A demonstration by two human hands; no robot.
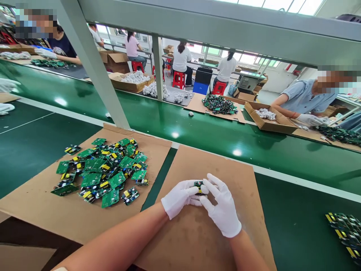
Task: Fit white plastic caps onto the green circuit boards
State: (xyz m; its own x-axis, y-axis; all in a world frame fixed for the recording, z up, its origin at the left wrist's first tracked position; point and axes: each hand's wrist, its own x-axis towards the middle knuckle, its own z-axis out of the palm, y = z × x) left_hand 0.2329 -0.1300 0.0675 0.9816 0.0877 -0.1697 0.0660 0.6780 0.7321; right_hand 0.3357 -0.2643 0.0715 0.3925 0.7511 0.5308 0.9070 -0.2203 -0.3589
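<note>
My left hand, in a white glove, grips a small green circuit board with a yellow part on it. My right hand, also gloved in white, is at the board's right side with its fingers apart, the fingertips close to or touching its edge. Both hands are above a brown cardboard sheet. To the left, a loose pile of green circuit boards with yellow and blue parts lies on another cardboard sheet.
Several boards stand in rows at the right edge. Beyond runs a green conveyor under a grey metal frame. Across it are a board heap, a carton of white parts and people working.
</note>
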